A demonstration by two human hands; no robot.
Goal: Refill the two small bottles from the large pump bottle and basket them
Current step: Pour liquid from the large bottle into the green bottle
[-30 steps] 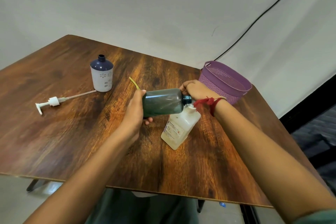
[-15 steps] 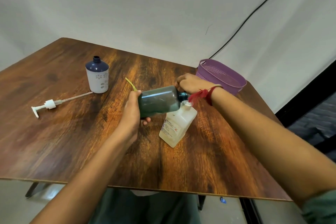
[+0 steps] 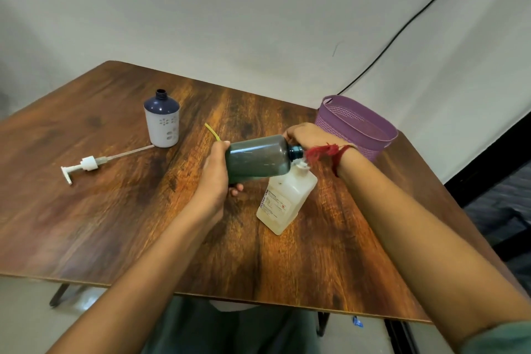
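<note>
A large dark green bottle lies tipped on its side above the table, its open neck over the mouth of a small white rectangular bottle that stands on the wood. My left hand grips the dark bottle's base. At its shoulder near the neck, my right hand curls round it. A second small bottle, blue on top and white below, stands uncapped at the back left. The purple basket sits at the back right, just behind my right hand.
A white pump head with its long tube lies on the table at the left. A thin yellow strip sticks up behind my left hand. The wooden table ends close to my body; a black cable runs down the wall.
Both hands keep their hold and the dark bottle stays tipped over the white bottle. Only the view has shifted slightly.
</note>
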